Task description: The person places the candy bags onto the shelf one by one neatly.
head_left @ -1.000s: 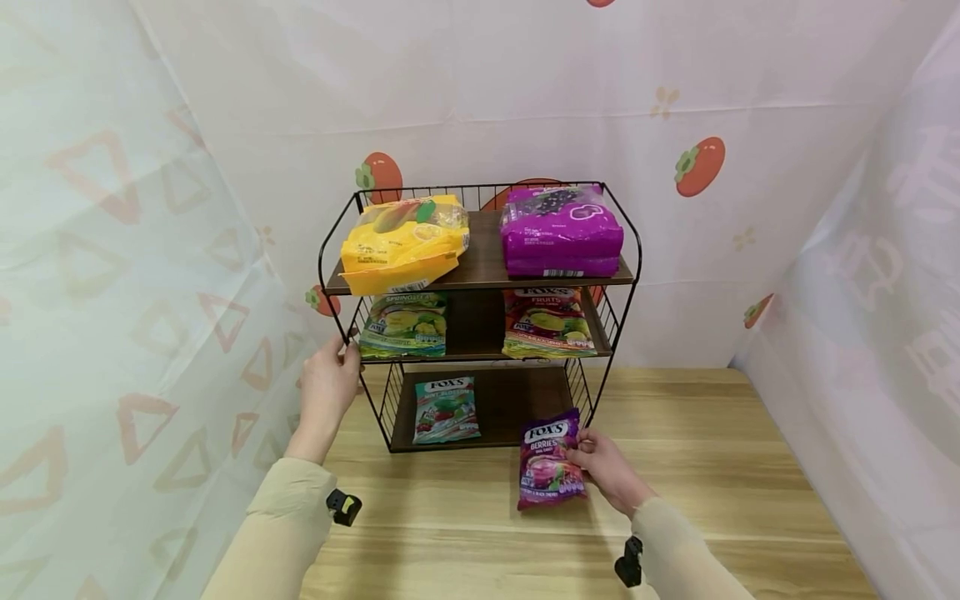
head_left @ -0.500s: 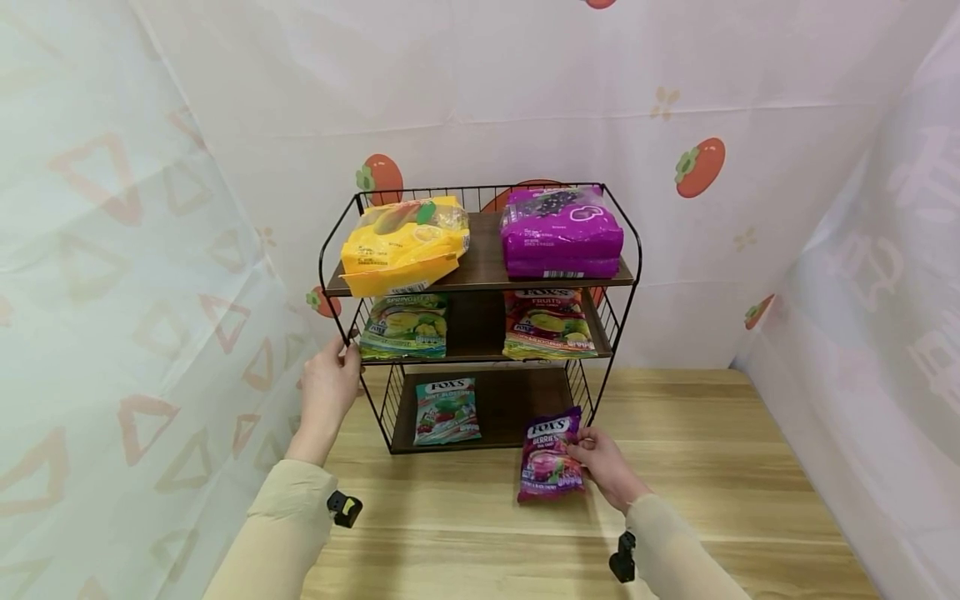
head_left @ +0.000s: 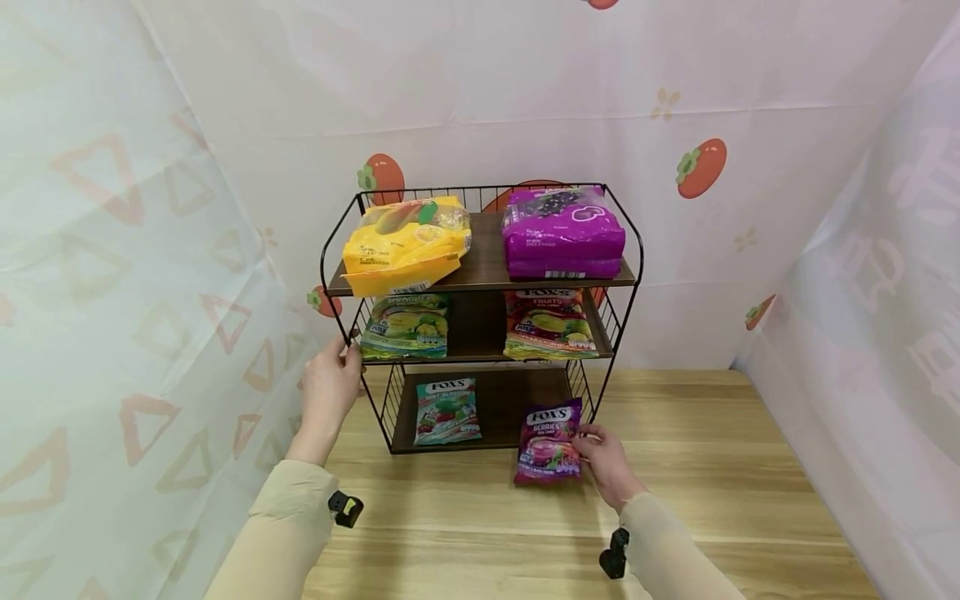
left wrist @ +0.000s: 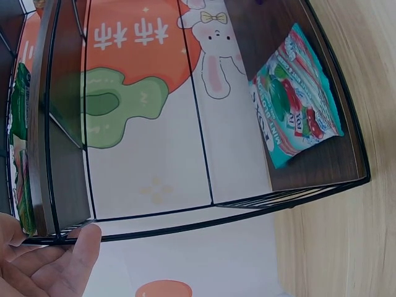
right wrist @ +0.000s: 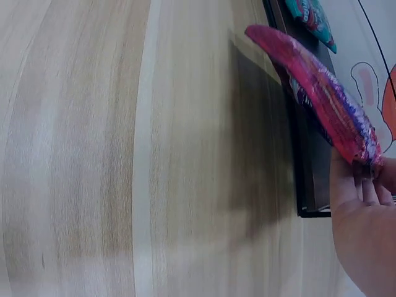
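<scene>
Between thumb and fingers, my right hand (head_left: 609, 467) pinches the right edge of a purple Fox's Berries candy bag (head_left: 550, 446). The bag is tilted at the front right of the bottom shelf (head_left: 498, 417), its lower part past the shelf's front edge; the right wrist view shows it raised over the table. My left hand (head_left: 330, 392) grips the left side frame of the black wire rack (head_left: 636, 258) at middle-shelf height, thumb and fingers around the wire in the left wrist view. A teal Mint Blossom candy bag (head_left: 447, 412) lies on the bottom shelf's left.
On the top shelf sit a yellow bag (head_left: 405, 246) and a purple grape bag (head_left: 564, 237). The middle shelf holds a green Spring Tea bag (head_left: 405, 327) and a red Fruits bag (head_left: 550, 325). Wooden tabletop (head_left: 450, 533) lies in front; printed cloth (head_left: 750, 292) hangs around.
My right hand has moved the purple Berries bag slightly forward, toward the bottom shelf. The left hand stays on the rack's frame, and the other bags have not moved.
</scene>
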Demonstrator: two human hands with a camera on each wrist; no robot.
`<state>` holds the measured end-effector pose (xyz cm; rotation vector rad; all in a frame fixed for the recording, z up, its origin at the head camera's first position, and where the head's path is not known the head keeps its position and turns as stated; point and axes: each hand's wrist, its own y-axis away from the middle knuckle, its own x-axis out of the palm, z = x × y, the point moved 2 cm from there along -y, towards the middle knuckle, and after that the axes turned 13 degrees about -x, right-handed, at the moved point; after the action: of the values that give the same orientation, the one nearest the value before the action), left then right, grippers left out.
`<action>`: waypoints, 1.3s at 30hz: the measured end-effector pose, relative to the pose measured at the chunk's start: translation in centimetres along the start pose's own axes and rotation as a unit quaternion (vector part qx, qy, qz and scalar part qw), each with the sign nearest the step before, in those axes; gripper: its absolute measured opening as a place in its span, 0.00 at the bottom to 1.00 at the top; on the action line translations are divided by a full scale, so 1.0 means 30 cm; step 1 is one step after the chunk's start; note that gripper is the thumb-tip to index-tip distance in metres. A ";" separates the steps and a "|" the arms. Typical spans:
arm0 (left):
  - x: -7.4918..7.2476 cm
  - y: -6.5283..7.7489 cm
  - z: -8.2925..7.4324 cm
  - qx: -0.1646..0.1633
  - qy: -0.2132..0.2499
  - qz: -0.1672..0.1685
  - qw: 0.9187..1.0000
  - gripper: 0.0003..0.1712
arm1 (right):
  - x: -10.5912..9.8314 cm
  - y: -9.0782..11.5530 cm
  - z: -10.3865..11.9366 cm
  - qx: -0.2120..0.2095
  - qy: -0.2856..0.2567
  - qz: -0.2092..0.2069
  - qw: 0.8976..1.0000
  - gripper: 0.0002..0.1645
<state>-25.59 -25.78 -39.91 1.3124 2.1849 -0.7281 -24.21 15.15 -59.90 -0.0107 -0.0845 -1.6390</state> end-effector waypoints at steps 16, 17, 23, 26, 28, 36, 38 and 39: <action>-0.002 0.002 -0.001 -0.007 0.001 0.007 1.000 0.22 | 0.051 0.008 0.000 -0.060 0.079 0.080 0.992 0.45; -0.002 0.002 -0.002 -0.006 0.001 0.006 1.000 0.22 | 0.054 0.007 -0.004 -0.060 0.091 0.083 0.991 0.45; -0.001 0.000 -0.003 -0.005 -0.007 0.004 1.000 0.22 | 0.056 0.004 -0.038 -0.067 0.159 0.097 0.980 0.46; -0.001 -0.001 -0.003 -0.004 -0.010 0.003 1.000 0.22 | 0.052 0.007 -0.048 -0.083 0.197 0.107 0.971 0.45; -0.001 -0.001 -0.003 -0.003 -0.012 0.001 1.000 0.22 | 0.051 0.009 -0.050 -0.095 0.216 0.114 0.965 0.44; 0.000 -0.001 -0.002 0.000 -0.011 -0.002 1.000 0.22 | 0.058 0.023 -0.051 -0.193 0.338 0.145 0.910 0.41; 0.000 -0.001 -0.002 0.000 -0.009 -0.001 1.000 0.22 | 0.061 0.032 -0.053 -0.217 0.370 0.154 0.890 0.41; 0.000 -0.001 -0.002 0.000 -0.008 -0.001 1.000 0.22 | 0.062 0.037 -0.053 -0.229 0.385 0.156 0.881 0.40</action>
<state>-25.61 -25.75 -39.86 1.3000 2.1743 -0.7357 -23.16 13.13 -61.31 0.2535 0.8746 -1.2070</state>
